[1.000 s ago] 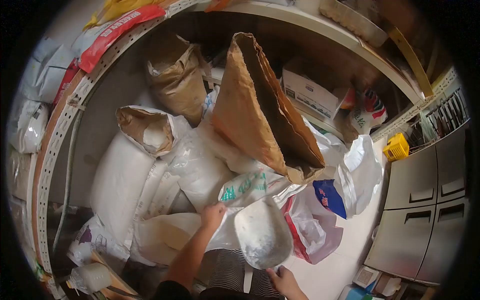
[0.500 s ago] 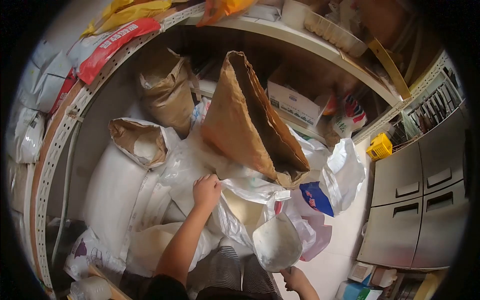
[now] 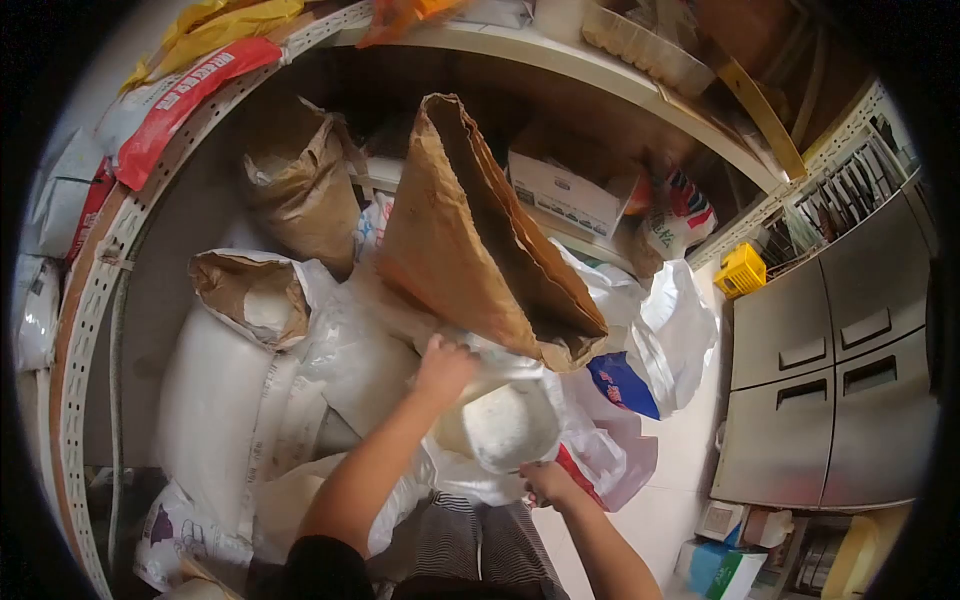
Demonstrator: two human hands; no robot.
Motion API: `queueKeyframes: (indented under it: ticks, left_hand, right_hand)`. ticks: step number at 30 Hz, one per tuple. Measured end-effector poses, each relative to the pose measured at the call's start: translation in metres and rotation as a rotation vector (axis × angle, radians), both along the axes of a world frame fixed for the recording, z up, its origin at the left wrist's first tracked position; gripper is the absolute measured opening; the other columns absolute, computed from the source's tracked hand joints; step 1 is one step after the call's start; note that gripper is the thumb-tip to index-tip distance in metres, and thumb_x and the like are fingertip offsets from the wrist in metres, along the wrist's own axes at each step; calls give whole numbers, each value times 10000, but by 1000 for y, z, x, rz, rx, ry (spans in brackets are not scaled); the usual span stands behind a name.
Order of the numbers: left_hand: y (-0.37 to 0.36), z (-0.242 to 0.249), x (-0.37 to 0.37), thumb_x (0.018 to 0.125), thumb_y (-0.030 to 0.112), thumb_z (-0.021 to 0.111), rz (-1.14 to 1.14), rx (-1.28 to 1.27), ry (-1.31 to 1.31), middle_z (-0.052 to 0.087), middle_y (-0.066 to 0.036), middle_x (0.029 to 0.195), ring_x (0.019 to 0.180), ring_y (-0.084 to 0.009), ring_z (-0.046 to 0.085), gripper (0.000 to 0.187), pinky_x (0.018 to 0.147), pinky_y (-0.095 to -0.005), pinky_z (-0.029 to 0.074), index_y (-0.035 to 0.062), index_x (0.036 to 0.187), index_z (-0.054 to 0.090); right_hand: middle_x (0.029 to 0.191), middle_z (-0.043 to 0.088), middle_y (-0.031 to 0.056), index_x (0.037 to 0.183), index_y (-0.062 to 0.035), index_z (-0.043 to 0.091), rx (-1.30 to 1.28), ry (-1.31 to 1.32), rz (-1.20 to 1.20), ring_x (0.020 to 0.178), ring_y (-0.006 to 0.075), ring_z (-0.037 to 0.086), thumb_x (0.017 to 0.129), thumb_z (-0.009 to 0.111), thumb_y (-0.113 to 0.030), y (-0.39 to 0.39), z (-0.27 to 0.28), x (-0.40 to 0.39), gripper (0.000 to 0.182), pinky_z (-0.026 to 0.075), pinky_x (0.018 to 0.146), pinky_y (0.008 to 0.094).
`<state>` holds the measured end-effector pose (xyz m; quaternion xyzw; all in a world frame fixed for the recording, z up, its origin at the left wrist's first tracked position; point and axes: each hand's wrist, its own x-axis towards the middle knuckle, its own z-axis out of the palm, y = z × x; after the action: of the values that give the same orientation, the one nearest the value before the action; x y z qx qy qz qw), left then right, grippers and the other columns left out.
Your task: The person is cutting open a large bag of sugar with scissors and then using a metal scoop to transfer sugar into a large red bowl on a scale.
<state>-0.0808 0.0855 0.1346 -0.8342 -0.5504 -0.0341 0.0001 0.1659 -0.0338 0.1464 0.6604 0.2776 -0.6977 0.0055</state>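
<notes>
**Scoop going into the open sack**

My left hand [image 3: 443, 362] is closed on the rim of the white plastic sack [image 3: 480, 375], fingers curled over the edge, pulling it up and back toward the tall brown paper bag [image 3: 470, 240] so the mouth gapes. To do this well I judge I should keep that edge taut and high, so the plastic doesn't fold in over the scoop.

The scoop [image 3: 505, 425] sits in the mouth of the sack, just right of my left hand and touching the plastic. Its long axis runs from the handle near me, low in the view, up and slightly left to the bowl. The bowl points away from me into the sack, its open face up and dusted white.

My right hand [image 3: 545, 482] is wrapped shut around the handle. I'd drive along that axis, not sideways.
</notes>
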Motion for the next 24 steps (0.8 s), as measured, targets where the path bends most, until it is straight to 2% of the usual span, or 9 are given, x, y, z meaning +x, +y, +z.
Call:
queueKeyframes:
  ticks: [2,5,9,11,14,17,21,22,24]
  left_hand:
    - [13,7,-13,829,149,524,40,65,9,657,-20,887,922,-189,596,213,906,-422,358,176,962,688]
    - [31,10,-32,829,161,530,155,13,63,661,-33,890,926,-205,597,195,900,-409,367,171,944,687]
    - [40,-3,-42,825,161,539,263,3,-35,658,-54,890,926,-221,597,187,874,-404,380,147,956,672]
    - [38,3,-36,819,161,547,306,-15,-67,651,-64,889,918,-225,598,190,858,-396,387,125,966,662]
    - [23,16,-16,809,165,561,165,190,-23,637,-76,890,899,-243,601,188,841,-386,394,101,966,641]
    - [-3,33,16,792,177,573,-82,54,-97,623,-84,886,878,-264,603,185,821,-391,424,81,942,622]
    - [-22,17,64,834,219,582,-159,-300,-346,621,-122,903,912,-303,588,210,837,-417,444,74,981,622]
    - [-26,11,75,841,217,576,-138,-377,-407,626,-131,914,919,-315,588,216,838,-422,449,65,989,618]
    - [-35,5,98,855,215,563,-96,-506,-531,634,-149,943,940,-334,587,226,846,-429,451,50,1001,612]
  right_hand:
    - [648,495,48,961,10,534,-2,-31,-114,450,129,482,932,518,-308,-3,0,24,319,423,396,282]
    - [641,501,63,1001,15,553,-4,-39,-251,428,144,482,931,512,-299,-16,-16,56,324,400,379,288]
    - [659,525,68,958,41,569,-6,-14,-260,424,136,480,938,510,-301,-34,-16,78,347,419,384,287]
    - [657,518,47,955,29,565,-4,-37,-200,437,120,483,933,527,-311,-39,-7,77,343,421,389,274]
    - [654,522,38,938,23,559,-8,-96,-32,448,111,501,925,551,-327,-37,16,72,351,428,395,269]
    - [651,535,42,905,21,550,-11,-113,149,456,116,523,915,571,-348,-36,48,69,370,440,405,272]
    - [638,537,39,856,18,545,-13,-74,344,460,116,535,909,573,-398,-38,72,68,420,452,423,270]
    - [639,567,81,839,23,536,-6,-80,400,464,160,553,909,568,-405,-33,86,61,435,479,475,310]
    - [666,593,129,849,28,537,139,-151,553,527,230,592,908,563,-402,-47,78,61,435,496,547,346]
